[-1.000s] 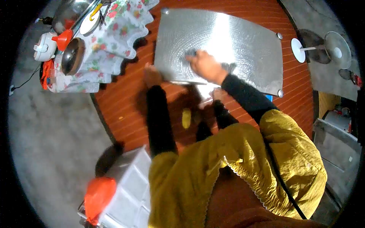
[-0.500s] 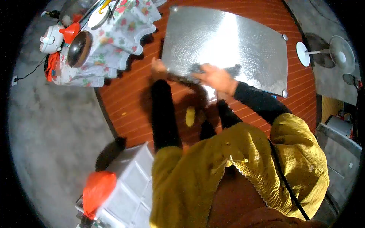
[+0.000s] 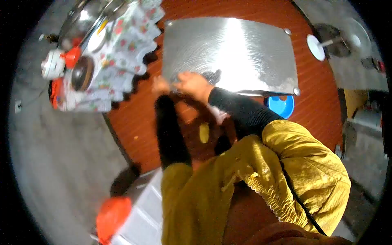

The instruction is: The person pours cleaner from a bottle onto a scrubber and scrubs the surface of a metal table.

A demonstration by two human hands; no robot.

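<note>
A shiny metal tabletop (image 3: 192, 41) with round corner caps stands before me, its surface wet and marked with curved streaks. At its near left corner my left hand (image 3: 161, 86) grips the edge, fingers blurred. My right hand (image 3: 194, 85) is closed and pressed on the metal close to that corner, just right of my left hand. What it holds is hidden under the fingers. A dark patch (image 3: 212, 76) shows beside the right hand; I cannot tell if it is a reflection or a thing. Below the near edge, a blue basin (image 3: 281, 107) sits on the floor mat.
A yellow oblong thing (image 3: 204, 133) lies on the red-brown mat (image 3: 134, 122). To the left is a table with a flowered cloth (image 3: 116, 65), a dark lid (image 3: 83, 73) and an orange funnel (image 3: 71, 57). White drawers (image 3: 141, 208) stand near left, a fan (image 3: 351, 38) far right.
My right hand has slid left across the metal toward the near left corner. The view has shifted, and more of the blue basin now shows. My left hand remains at the corner.
</note>
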